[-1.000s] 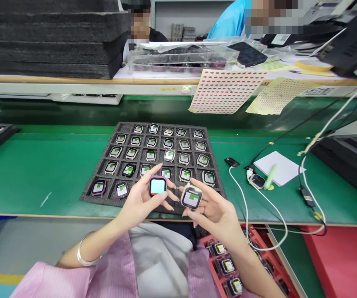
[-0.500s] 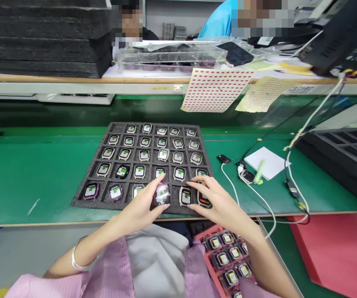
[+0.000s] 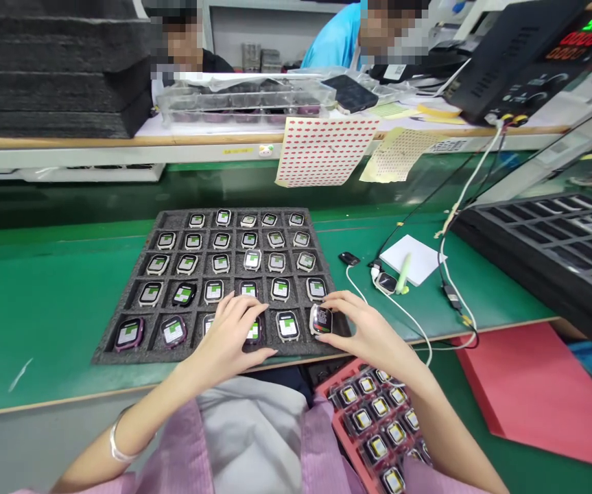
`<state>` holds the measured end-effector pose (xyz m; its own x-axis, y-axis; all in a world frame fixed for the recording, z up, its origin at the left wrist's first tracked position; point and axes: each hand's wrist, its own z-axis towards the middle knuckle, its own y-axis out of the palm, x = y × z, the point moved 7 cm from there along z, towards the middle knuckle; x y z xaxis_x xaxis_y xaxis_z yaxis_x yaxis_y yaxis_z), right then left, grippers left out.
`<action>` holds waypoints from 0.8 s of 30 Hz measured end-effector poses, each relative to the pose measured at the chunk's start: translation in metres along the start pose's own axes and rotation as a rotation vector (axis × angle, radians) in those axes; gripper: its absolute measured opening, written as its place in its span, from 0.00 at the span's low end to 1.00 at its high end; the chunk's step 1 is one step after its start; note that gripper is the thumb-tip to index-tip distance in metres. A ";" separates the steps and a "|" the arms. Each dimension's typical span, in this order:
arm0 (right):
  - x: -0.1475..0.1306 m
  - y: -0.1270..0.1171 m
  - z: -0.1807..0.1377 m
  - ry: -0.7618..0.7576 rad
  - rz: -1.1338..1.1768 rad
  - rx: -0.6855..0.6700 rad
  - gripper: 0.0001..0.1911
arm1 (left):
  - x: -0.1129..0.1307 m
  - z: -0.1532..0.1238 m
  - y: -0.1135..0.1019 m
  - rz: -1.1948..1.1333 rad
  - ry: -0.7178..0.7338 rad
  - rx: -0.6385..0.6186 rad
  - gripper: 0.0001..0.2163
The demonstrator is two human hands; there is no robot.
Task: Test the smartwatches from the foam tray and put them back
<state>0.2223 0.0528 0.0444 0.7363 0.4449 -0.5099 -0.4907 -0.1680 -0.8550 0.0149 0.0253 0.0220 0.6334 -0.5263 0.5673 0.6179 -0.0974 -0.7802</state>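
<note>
A black foam tray (image 3: 136, 343) full of small smartwatch bodies lies on the green bench in front of me. My left hand (image 3: 226, 336) rests on the tray's front row, fingers curled over a watch body (image 3: 253, 332) sitting in its pocket. My right hand (image 3: 365, 333) pinches a tilted watch body (image 3: 321, 319) at the front right pocket of the tray. Between the two hands a white-edged watch body (image 3: 287, 325) lies in its pocket.
A red tray (image 3: 339, 374) of yellow-screened watches rests on my lap. A white pad with a green pen (image 3: 403, 272), a watch on a charging cable (image 3: 387, 282) and wires lie right of the foam tray. A black empty tray (image 3: 547, 240) sits far right. Two people sit across the bench.
Both hands came down from holding watches up in the air to the tray's front row. The pink watch went into its pocket, the right one to the front right pocket. The view shifted right.
</note>
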 end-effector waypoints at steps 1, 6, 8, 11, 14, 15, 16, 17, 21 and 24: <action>-0.001 -0.002 -0.003 0.031 0.099 0.039 0.18 | 0.001 -0.001 0.000 -0.031 0.003 0.016 0.25; -0.025 0.014 -0.015 0.101 0.684 0.087 0.27 | 0.017 -0.006 0.006 -0.417 -0.043 -0.026 0.33; -0.039 0.026 -0.013 0.091 0.855 0.071 0.26 | 0.027 -0.008 0.008 -0.523 -0.070 -0.057 0.35; -0.051 0.043 -0.005 0.111 1.044 0.053 0.23 | 0.032 -0.009 0.004 -0.561 -0.117 -0.011 0.37; -0.053 0.052 0.002 0.143 1.175 0.034 0.23 | 0.022 -0.011 0.003 -0.680 -0.180 0.076 0.30; -0.054 0.054 0.004 0.144 1.196 0.013 0.25 | 0.016 -0.012 0.002 -0.720 -0.207 0.121 0.26; -0.055 0.055 0.004 0.138 1.211 -0.008 0.26 | 0.009 -0.015 0.001 -0.751 -0.239 0.169 0.19; -0.056 0.055 0.005 0.129 1.221 -0.024 0.27 | 0.001 -0.018 0.001 -0.772 -0.273 0.215 0.13; -0.060 0.050 0.003 0.133 1.231 -0.013 0.25 | -0.020 -0.030 -0.002 -0.797 -0.372 0.327 0.08; -0.062 0.049 0.003 0.146 1.221 0.005 0.23 | -0.026 -0.035 -0.007 -0.765 -0.371 0.363 0.07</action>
<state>0.1513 0.0197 0.0339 -0.1618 -0.1044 -0.9813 -0.8959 -0.4015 0.1905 -0.0223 0.0101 0.0036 0.0624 -0.1174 0.9911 0.9980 -0.0036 -0.0633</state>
